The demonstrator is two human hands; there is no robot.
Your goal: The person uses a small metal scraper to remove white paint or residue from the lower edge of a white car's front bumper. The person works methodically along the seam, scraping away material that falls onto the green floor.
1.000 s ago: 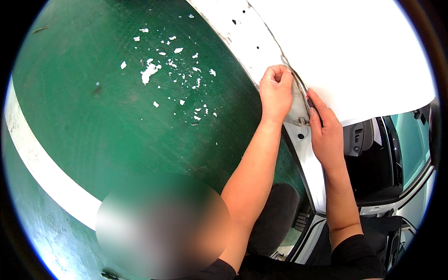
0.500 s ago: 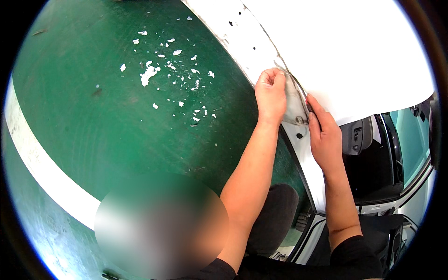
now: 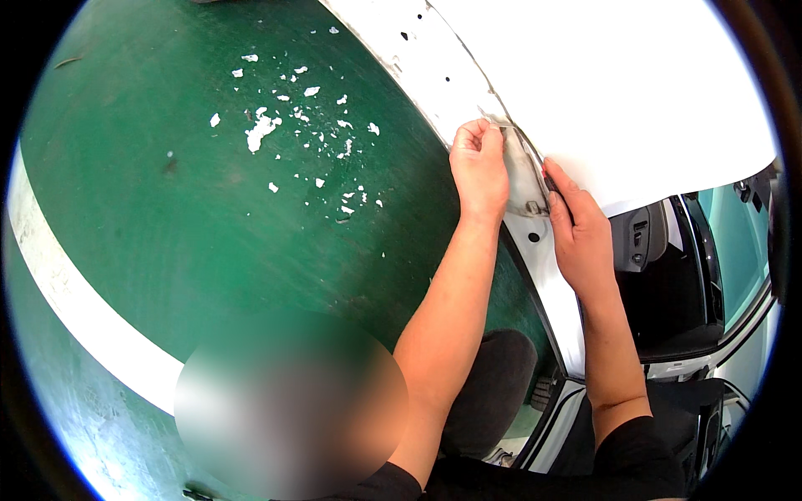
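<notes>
While scraps (image 3: 260,133) litter flooring (image 3: 159,242), left grip (image 3: 481,177) pinches a strip (image 3: 503,125), right grip (image 3: 581,238) a tool (image 3: 550,183).

Car workshop (green floor (image 3: 167,242), car body (image 3: 660,100))

has the left hand (image 3: 480,171) over the edge strip (image 3: 420,57) of the car panel (image 3: 626,100), left of and slightly beyond the right hand (image 3: 581,238) at the panel's seam (image 3: 477,63), with a knee (image 3: 494,388) below, between the forearms (image 3: 447,321). meets the car interior (image 3: 668,305) and window glass (image 3: 731,250) to the right of both hands. has flakes (image 3: 261,131) scattered on the floor (image 3: 209,242) well to the left, with a stripe (image 3: 92,326) farther left.
</notes>
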